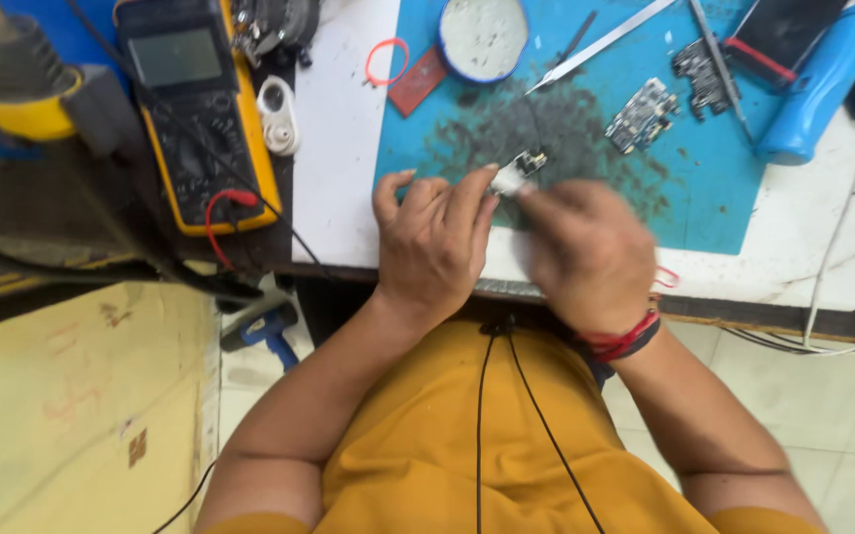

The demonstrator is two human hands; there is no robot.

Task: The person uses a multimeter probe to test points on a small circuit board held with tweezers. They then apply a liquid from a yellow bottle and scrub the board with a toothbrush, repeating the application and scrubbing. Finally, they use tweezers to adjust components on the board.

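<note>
My left hand (pixel 434 240) and my right hand (pixel 586 252) meet over the near edge of a stained blue work mat (pixel 714 188). Between their fingertips they pinch a small white part with a dark circuit piece (pixel 518 174) on its far end. My right hand is blurred; red and dark thread bands circle its wrist. Which fingers grip the part on the right side is hard to tell.
A yellow multimeter (pixel 200 109) with red and black leads lies at the left. On the mat lie a round white-filled tin (pixel 483 36), metal tweezers (pixel 600 44), small circuit boards (pixel 642 116), and a blue cylinder (pixel 823 84). A red rubber ring (pixel 387 61) rests on the white tabletop.
</note>
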